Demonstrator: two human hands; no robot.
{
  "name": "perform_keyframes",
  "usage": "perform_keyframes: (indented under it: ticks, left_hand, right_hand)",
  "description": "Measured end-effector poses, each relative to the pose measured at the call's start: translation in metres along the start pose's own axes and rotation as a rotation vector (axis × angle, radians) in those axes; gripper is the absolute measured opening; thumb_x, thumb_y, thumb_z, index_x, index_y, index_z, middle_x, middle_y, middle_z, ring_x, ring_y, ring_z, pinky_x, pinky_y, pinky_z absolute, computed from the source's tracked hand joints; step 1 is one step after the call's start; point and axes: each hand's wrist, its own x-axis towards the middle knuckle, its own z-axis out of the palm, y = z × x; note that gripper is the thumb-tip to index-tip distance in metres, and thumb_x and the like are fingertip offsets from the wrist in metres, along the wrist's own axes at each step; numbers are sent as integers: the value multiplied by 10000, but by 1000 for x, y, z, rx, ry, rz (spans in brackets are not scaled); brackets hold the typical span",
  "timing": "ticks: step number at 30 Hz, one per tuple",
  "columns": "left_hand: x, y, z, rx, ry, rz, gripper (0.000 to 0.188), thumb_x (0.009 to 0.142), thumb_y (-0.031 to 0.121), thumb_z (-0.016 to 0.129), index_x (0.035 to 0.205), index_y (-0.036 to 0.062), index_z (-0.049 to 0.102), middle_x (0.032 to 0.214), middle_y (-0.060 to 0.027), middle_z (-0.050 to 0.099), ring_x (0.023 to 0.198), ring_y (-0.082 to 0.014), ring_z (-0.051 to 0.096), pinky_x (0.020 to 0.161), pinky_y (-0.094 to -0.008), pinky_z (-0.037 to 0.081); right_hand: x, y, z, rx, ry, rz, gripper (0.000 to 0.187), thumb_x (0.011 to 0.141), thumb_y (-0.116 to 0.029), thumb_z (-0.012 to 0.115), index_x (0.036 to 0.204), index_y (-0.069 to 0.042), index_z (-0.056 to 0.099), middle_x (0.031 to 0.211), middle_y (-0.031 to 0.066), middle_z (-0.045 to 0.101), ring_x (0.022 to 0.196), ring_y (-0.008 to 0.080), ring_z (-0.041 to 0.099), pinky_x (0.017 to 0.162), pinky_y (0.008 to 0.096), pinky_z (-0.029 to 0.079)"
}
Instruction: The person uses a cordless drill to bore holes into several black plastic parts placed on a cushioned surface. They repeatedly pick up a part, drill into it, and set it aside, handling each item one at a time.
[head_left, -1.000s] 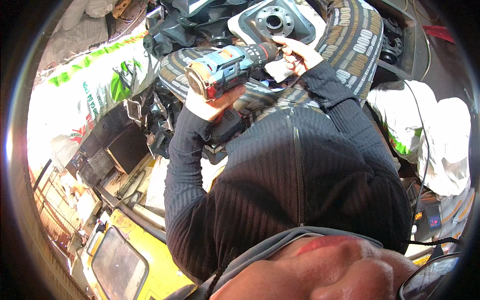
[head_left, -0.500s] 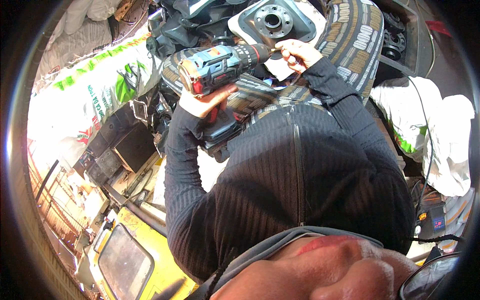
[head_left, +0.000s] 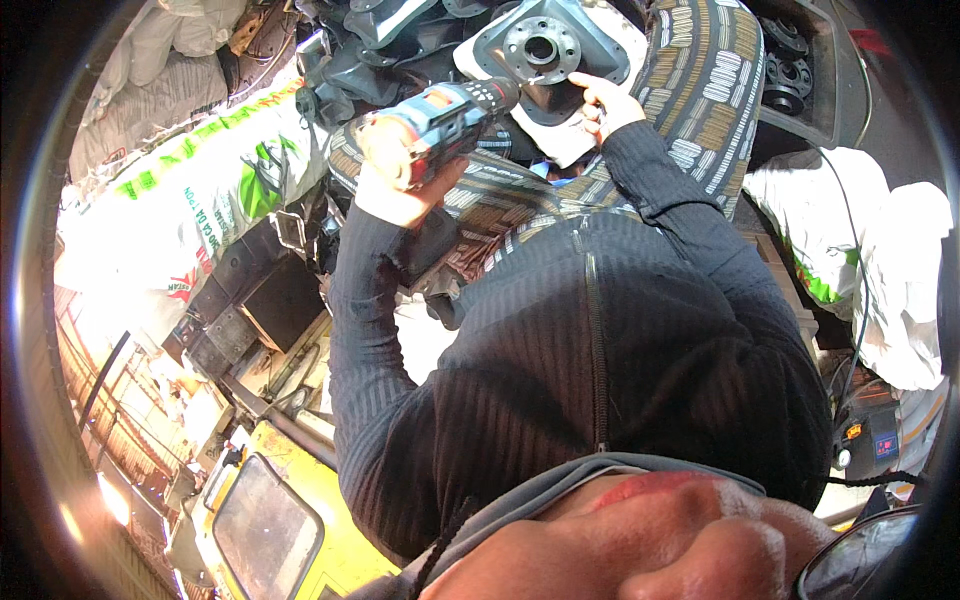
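Observation:
My left hand [head_left: 392,190] is wrapped round a blue and black cordless drill [head_left: 440,118], held level with its chuck pointing to the upper right. Just beyond the chuck lies a dark grey moulded part [head_left: 592,52] on a white backing. A round metal flange [head_left: 566,58] with a ring of holes and a central bore sits on it. My right hand [head_left: 610,108] is at the flange's lower right, index finger stretched toward it and the other fingers curled in. Whatever those curled fingers hold is hidden.
My patterned trouser legs [head_left: 705,90] frame the part. Several dark moulded parts [head_left: 385,65] are heaped at the far left. On the right stand a grey bin [head_left: 835,110] with round flanges and white bags [head_left: 900,290]. A yellow machine [head_left: 345,545] is at the lower left.
The drill has drawn back slightly left and its chuck has parted from my right fingers. My right hand has shifted from the drill's tip to beside the flange, index finger now extended.

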Motion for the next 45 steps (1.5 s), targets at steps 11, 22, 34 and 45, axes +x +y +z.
perform_keyframes:
  ticks: [11, 22, 34, 45]
  left_hand:
    - [28, -13, 12, 428, -116, 323, 422, 684, 294, 677, 1029, 67, 590, 804, -149, 642, 792, -309, 632, 701, -367, 508]
    - [52, 3, 3, 463, -339, 2, 361, 698, 251, 616, 998, 54, 580, 836, -164, 638, 775, -329, 622, 680, -377, 502]
    - [45, -7, 12, 393, -323, -40, 630, 652, 235, 696, 1202, 43, 457, 898, -181, 636, 810, -303, 635, 709, -339, 505]
    - [30, -1, 20, 241, -169, -105, 462, 682, 317, 726, 1025, 43, 583, 937, -142, 625, 869, -274, 611, 812, -352, 471]
  right_hand:
    - [42, 5, 10, -342, 204, -421, 243, 790, -225, 676, 958, -52, 644, 565, -41, 472, 386, 29, 304, 344, 208, 224]
    - [41, 12, 10, -307, 188, -352, 260, 760, -195, 700, 914, 11, 660, 880, 66, 668, 797, 110, 596, 750, 243, 466]
    - [24, 6, 22, -181, 219, -278, 225, 768, -135, 690, 917, 28, 647, 893, 82, 663, 799, 110, 597, 764, 238, 462]
    - [40, 1, 16, -293, 169, -458, 255, 768, -238, 707, 921, -41, 653, 536, -77, 447, 376, 4, 274, 349, 178, 221]
